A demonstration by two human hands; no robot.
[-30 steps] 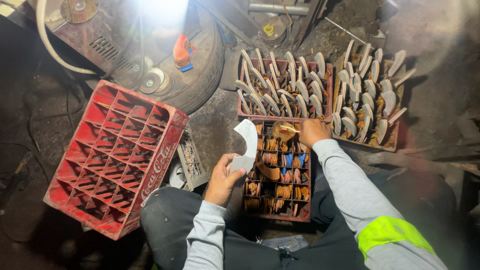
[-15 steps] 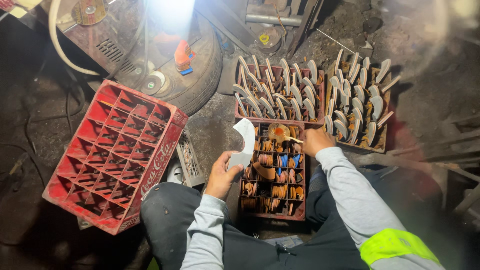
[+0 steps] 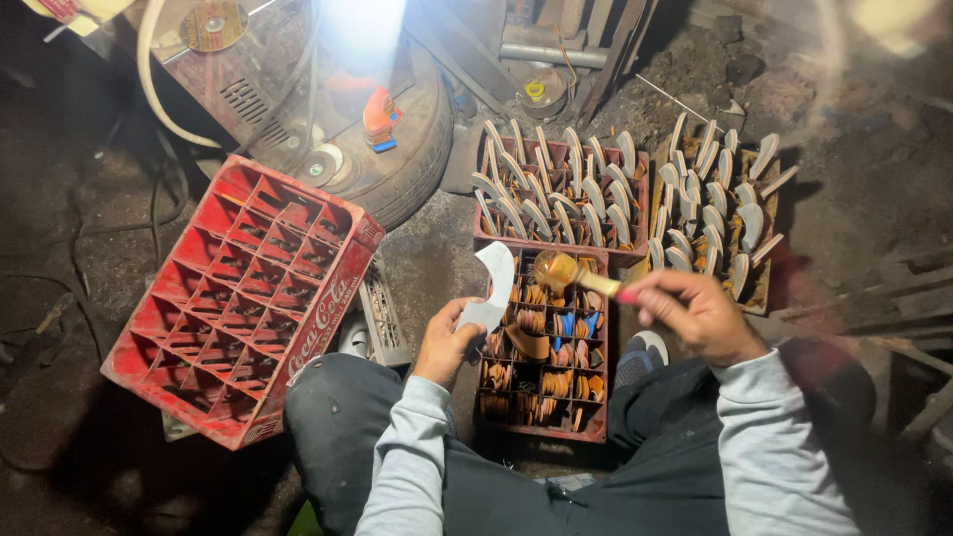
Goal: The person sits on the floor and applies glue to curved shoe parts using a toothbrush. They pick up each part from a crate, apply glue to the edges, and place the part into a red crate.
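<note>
Head view shows the left hand (image 3: 444, 342) with fingers closed around a curved white blade (image 3: 493, 288), held upright just above the near edge of a red crate of brown handles (image 3: 544, 397). The right hand (image 3: 695, 313) grips a small brush (image 3: 571, 275) whose wet tip hangs beside the blade. Behind stand two crates of finished blades (image 3: 556, 194), and a red compartment crate (image 3: 243, 293) lies tilted to the left.

Between our knees stands a crate of handles (image 3: 541, 397); two blade-filled crates (image 3: 556, 189) lie beyond it, an empty bottle crate (image 3: 238, 298) to our left.
</note>
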